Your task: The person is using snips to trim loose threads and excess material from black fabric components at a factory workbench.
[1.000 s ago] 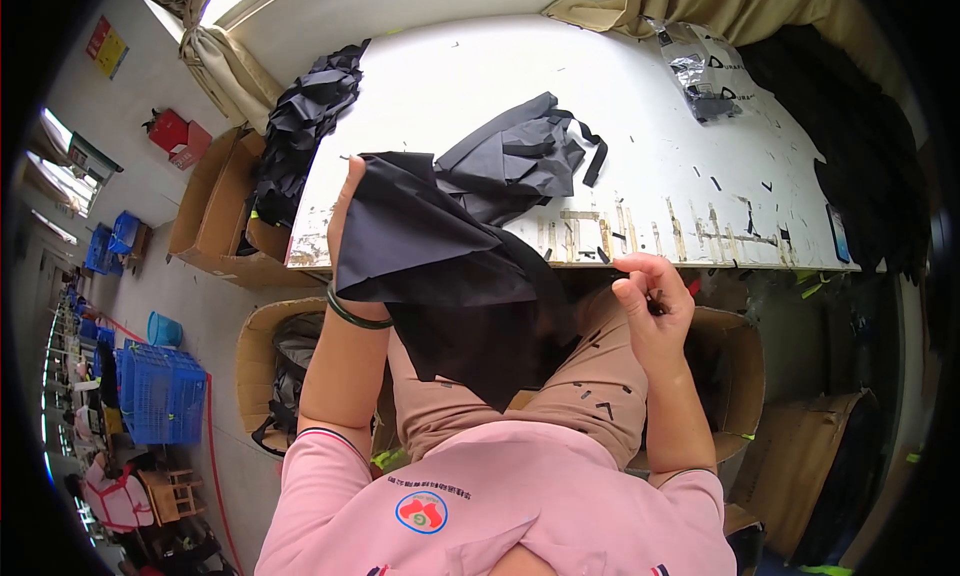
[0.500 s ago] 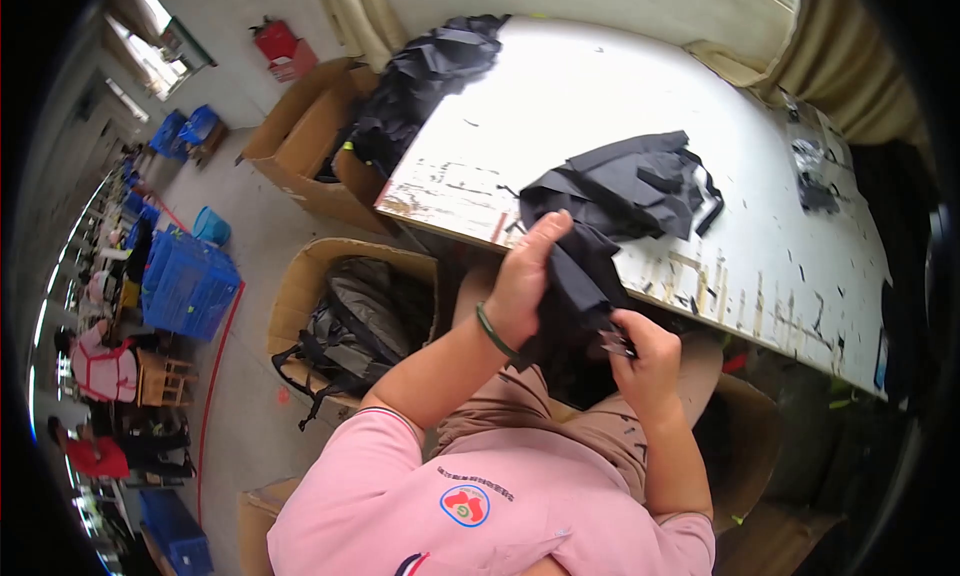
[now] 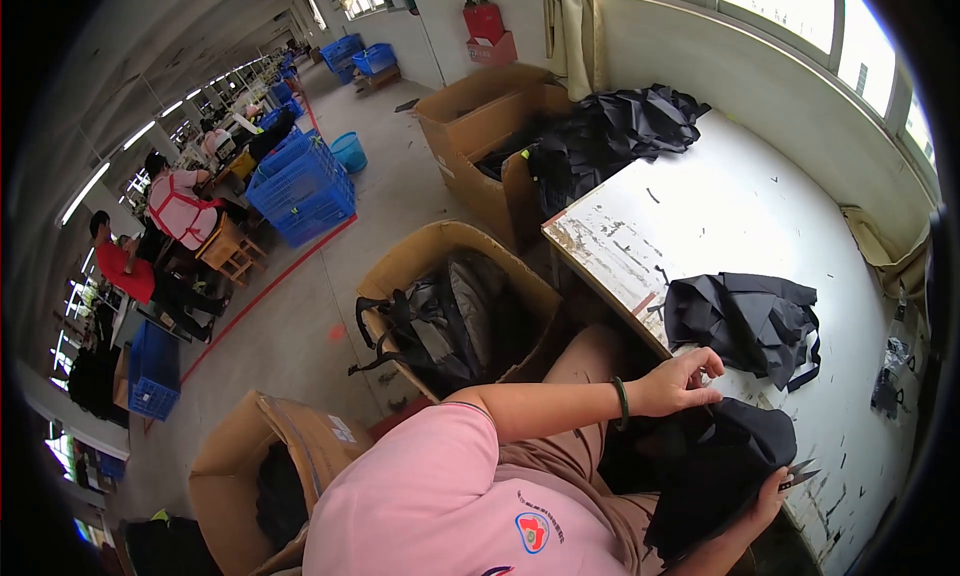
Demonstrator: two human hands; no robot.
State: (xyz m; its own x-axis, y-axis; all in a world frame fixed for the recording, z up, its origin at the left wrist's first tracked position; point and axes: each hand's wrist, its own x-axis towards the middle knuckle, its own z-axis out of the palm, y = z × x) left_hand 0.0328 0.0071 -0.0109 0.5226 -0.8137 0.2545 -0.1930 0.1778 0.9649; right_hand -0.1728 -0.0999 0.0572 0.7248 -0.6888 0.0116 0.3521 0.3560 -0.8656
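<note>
A piece of black fabric (image 3: 725, 466) hangs over my lap at the table's near edge. At its upper edge my left hand (image 3: 680, 384), with a dark green bangle on the wrist, has its thumb and curled fingers on the cloth. My right hand (image 3: 758, 516) is closed at the lower right side of the fabric and grips small scissors (image 3: 800, 475), their blades pointing right and apart. Part of that hand is hidden behind the cloth. On the table just beyond lies another folded black fabric piece (image 3: 745, 321) with a strap.
The white worktable (image 3: 690, 191) has worn edges and scattered thread scraps. A heap of black fabric (image 3: 630, 131) lies at its far left corner. Cardboard boxes (image 3: 400, 261) stand left of me, one holding a grey-black backpack (image 3: 450, 316). Blue crates (image 3: 300, 191) and two people are farther left.
My view has swung left, so table and hands sit farther right. The held fabric has been turned and spread, and my left hand has shifted to its upper edge. The scissors stay in my right hand.
</note>
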